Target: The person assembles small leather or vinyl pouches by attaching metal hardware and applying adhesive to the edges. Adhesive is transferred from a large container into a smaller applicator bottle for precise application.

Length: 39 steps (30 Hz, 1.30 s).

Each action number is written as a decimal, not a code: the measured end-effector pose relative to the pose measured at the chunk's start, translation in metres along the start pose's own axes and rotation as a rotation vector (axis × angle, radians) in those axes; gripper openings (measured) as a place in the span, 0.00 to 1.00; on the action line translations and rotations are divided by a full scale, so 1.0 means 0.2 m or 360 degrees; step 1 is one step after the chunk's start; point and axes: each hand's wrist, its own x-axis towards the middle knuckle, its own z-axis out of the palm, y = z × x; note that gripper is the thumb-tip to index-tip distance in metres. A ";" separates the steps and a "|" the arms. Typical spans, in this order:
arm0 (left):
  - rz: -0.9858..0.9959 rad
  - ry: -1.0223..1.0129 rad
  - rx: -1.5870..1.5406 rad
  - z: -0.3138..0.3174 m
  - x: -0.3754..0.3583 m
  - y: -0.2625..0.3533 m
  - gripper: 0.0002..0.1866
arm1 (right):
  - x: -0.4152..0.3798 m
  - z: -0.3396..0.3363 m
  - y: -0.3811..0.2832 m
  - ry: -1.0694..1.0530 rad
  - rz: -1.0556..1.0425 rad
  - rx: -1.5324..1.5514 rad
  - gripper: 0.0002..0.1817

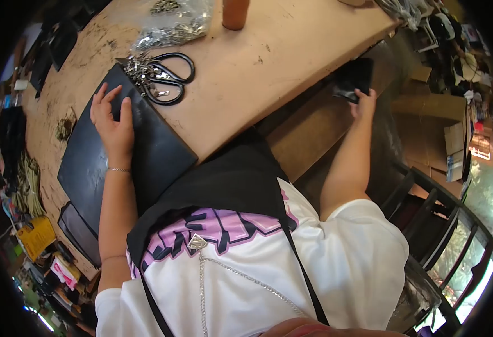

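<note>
My left hand (113,119) rests over a black sheet (162,143) on the tabletop, its fingers apart and nothing in them. Out to the right, beyond the table's edge, my right hand (364,104) has its fingers closed on a dark, glossy flat piece (354,80). Black-handled scissors (183,80) lie beside the sheet's upper corner, next to a pile of small metal parts (144,73). The scissors' blades are partly hidden by those parts.
A clear plastic bag of metal pieces (182,25) and a brown cylindrical container (235,14) stand at the table's far side. Cardboard boxes (426,121) and a dark slatted rack (448,213) are at the right. Another dark piece (79,227) lies at the left edge.
</note>
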 end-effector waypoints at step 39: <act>-0.0337 0.0029 -0.0659 -0.06 -0.05 -0.05 0.14 | -2.01 3.26 -1.08 -0.2071 -0.0299 -0.0067 0.24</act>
